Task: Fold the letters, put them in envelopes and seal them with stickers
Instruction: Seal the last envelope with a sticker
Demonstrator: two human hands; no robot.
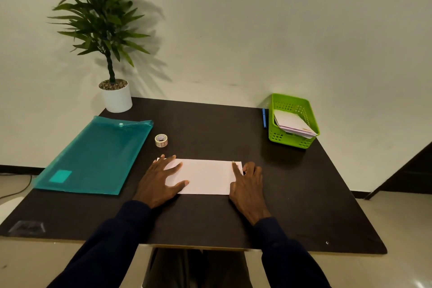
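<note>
Head view: folded letter (205, 176) lay flat at centre of dark table (210, 128), long axis left to right. Left hand (161, 182) pressed its left end, fingers spread straight. Right hand (247, 184) pressed its right end, fingers straight. Sticker roll (161, 140) sat just beyond letter, nearer left hand. Green basket (277, 135) with envelopes (293, 124) stood far right, nearer right hand.

Table (210, 124), folder (93, 156), stickers (161, 140), basket (289, 141) (green), paper (205, 175), plant (117, 98)
</note>
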